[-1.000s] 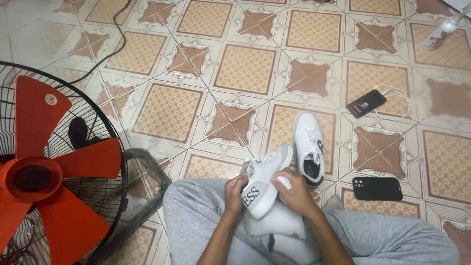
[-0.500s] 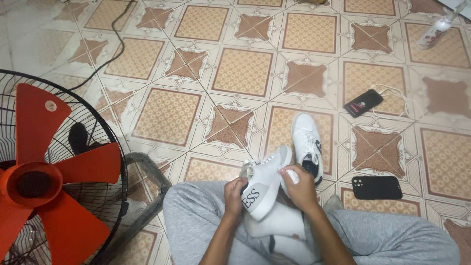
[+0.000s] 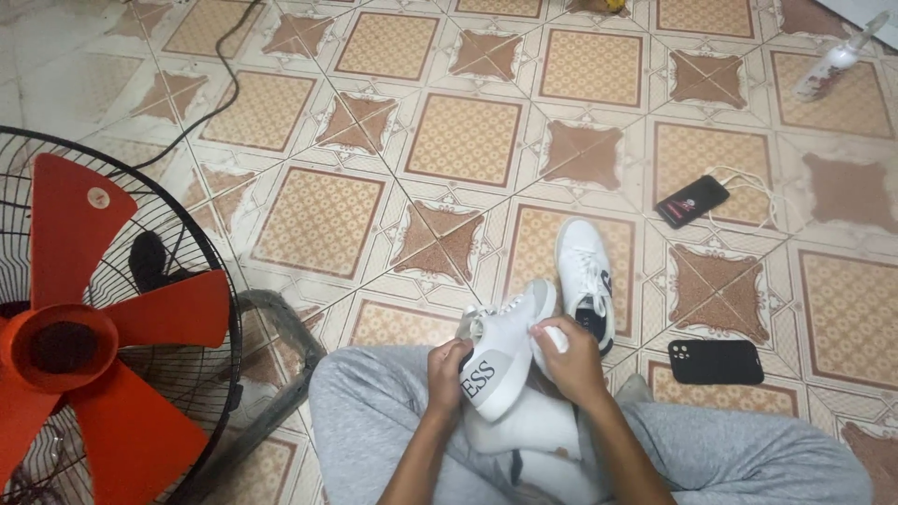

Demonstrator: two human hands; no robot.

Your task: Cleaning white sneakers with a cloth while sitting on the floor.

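Observation:
I sit cross-legged in grey trousers and hold a white sneaker [image 3: 503, 348] over my lap, sole side turned toward me, toe pointing away. My left hand [image 3: 448, 367] grips its heel end from the left. My right hand [image 3: 568, 359] clasps the shoe's right side and presses a small white piece, perhaps a cloth or wipe, against it. A second white sneaker [image 3: 586, 281] stands upright on the tiled floor just beyond my right hand. My white-socked feet [image 3: 524, 425] lie under the held shoe.
A floor fan [image 3: 89, 327] with red blades and a black wire cage stands at my left, its cable running away across the tiles. Two phones lie at the right: one face-up on a white charging cable [image 3: 691, 200], one black, back-up [image 3: 716, 361]. A white spray bottle [image 3: 832, 58] lies far right.
The held sneaker has turned slightly in my hands, and my right hand has shifted along its side. The view has drifted a little; nothing on the floor moved.

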